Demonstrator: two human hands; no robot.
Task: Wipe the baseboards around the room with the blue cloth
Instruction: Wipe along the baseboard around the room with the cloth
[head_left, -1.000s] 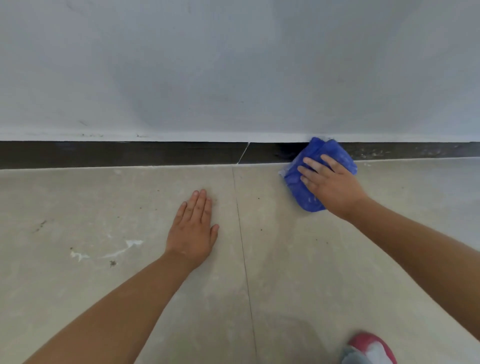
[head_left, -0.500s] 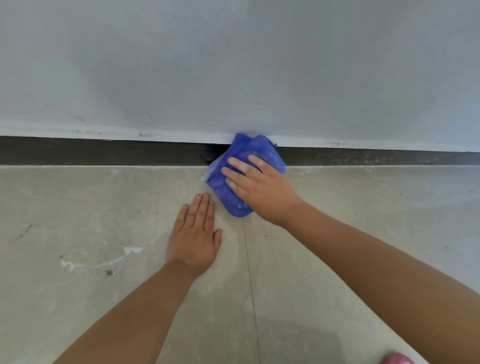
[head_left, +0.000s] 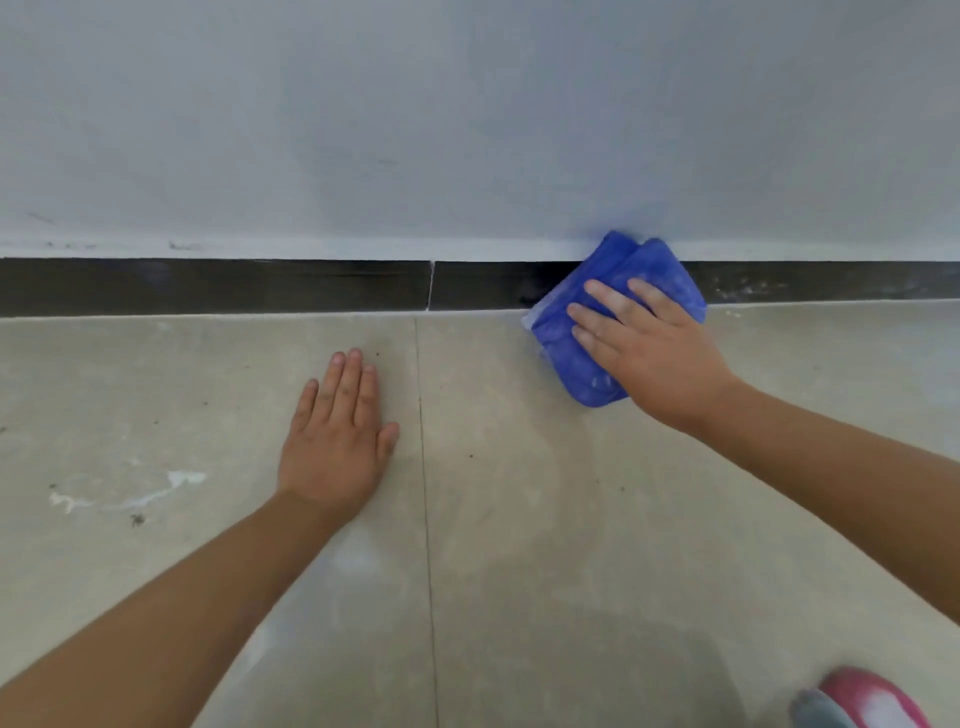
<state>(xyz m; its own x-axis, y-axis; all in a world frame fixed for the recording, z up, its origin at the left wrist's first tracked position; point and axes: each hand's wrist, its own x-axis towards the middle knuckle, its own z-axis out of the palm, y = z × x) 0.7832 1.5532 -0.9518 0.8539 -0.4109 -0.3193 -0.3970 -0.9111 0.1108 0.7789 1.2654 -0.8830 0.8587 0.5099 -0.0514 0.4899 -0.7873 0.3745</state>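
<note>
A dark baseboard (head_left: 218, 286) runs along the foot of a pale wall, with a thin white joint line near the middle. The bunched blue cloth (head_left: 628, 270) is pressed against the baseboard to the right of that joint, and its lower part rests on the floor. My right hand (head_left: 649, 348) lies flat on top of the cloth, fingers pointing up-left, holding it against the board. My left hand (head_left: 337, 441) lies palm down on the floor tiles left of the grout line, fingers spread a little, holding nothing.
Beige floor tiles (head_left: 571, 519) fill the lower part of the view, with a grout line running toward me. White paint smears (head_left: 130, 493) and dark specks mark the left tile. A pink and white shoe (head_left: 872, 701) shows at the bottom right corner.
My right hand slid the cloth left along the baseboard to the joint, then back to the right. My left hand stayed planted on the floor.
</note>
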